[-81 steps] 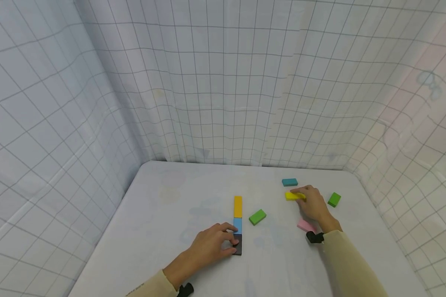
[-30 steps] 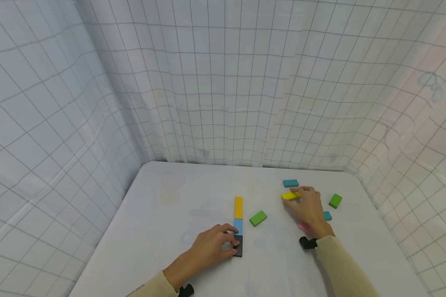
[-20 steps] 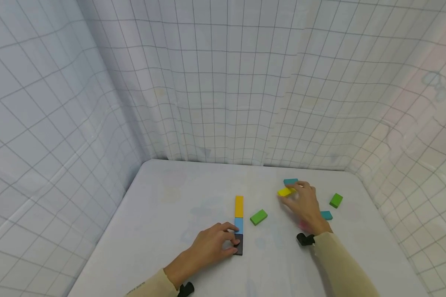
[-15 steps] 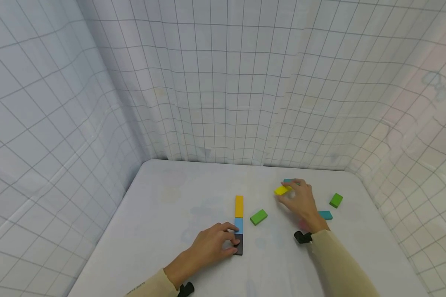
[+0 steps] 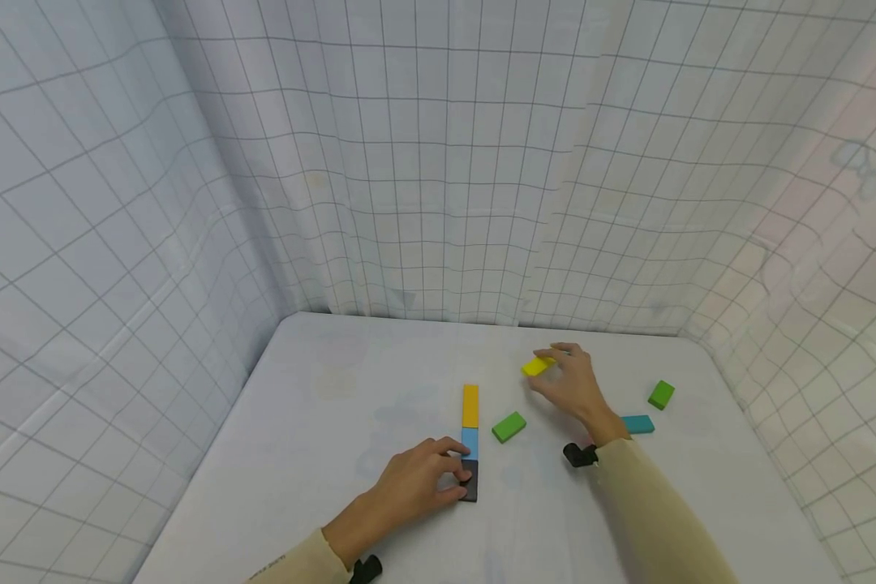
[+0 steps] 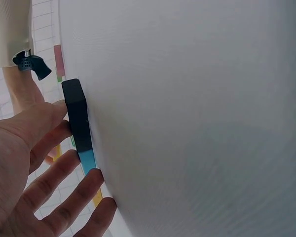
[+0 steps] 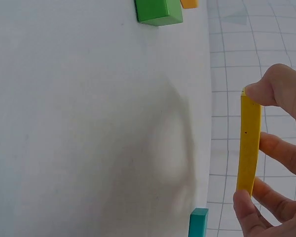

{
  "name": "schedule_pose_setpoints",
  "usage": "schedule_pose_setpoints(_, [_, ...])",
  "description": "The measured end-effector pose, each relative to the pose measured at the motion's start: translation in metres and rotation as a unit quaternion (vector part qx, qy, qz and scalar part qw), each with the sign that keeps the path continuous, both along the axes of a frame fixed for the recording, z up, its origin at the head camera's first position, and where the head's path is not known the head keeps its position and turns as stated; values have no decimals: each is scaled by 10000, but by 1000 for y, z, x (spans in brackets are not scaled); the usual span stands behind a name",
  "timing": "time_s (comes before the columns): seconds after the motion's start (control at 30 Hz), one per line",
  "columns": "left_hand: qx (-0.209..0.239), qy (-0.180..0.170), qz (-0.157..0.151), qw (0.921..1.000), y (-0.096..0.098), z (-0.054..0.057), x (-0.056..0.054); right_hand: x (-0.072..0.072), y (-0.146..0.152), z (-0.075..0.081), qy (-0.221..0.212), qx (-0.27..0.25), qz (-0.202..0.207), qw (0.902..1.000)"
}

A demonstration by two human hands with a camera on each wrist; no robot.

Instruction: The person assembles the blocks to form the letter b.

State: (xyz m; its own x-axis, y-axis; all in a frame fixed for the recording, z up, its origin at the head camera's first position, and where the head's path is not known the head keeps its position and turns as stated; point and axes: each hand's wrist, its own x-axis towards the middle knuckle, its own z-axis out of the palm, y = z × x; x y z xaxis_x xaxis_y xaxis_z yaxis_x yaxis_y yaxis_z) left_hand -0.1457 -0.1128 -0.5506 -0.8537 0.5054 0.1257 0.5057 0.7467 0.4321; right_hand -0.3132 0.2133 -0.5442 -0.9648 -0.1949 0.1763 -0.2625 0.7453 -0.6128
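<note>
My right hand [image 5: 573,385] pinches a yellow block [image 5: 537,367] by its two ends between thumb and finger. In the right wrist view that block [image 7: 250,143] hangs above the white table, its shadow below. My left hand [image 5: 416,483] rests against the left side of a black block [image 5: 470,487], fingers loosely extended. The black block [image 6: 78,113] lies end to end with a light blue block [image 5: 470,440] and an orange block [image 5: 470,405], forming a straight row. One left fingertip reaches the light blue block.
A green block [image 5: 508,427] lies just right of the row. Another green block [image 5: 661,395] and a teal block [image 5: 638,424] lie farther right. The right forearm mostly hides a pink block [image 6: 59,59]. A second teal block [image 7: 198,222] is behind the right hand. Gridded curtains [image 5: 438,203] enclose the table.
My right hand has carried the yellow block leftward and away from me, turning it slightly. The teal block near the right wrist has come into view. My left hand stays at the row.
</note>
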Motion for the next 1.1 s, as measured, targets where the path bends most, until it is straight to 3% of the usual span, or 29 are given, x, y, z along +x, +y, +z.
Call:
schedule_pose_setpoints(0.63, [41,-42,3,10000,0,0,0,-14,-34,0,-104,82,483,9987])
schedule_pose_setpoints(1.1, [0,-163,53,9999,2,6,2,-27,-60,5,-234,123,1059,9940])
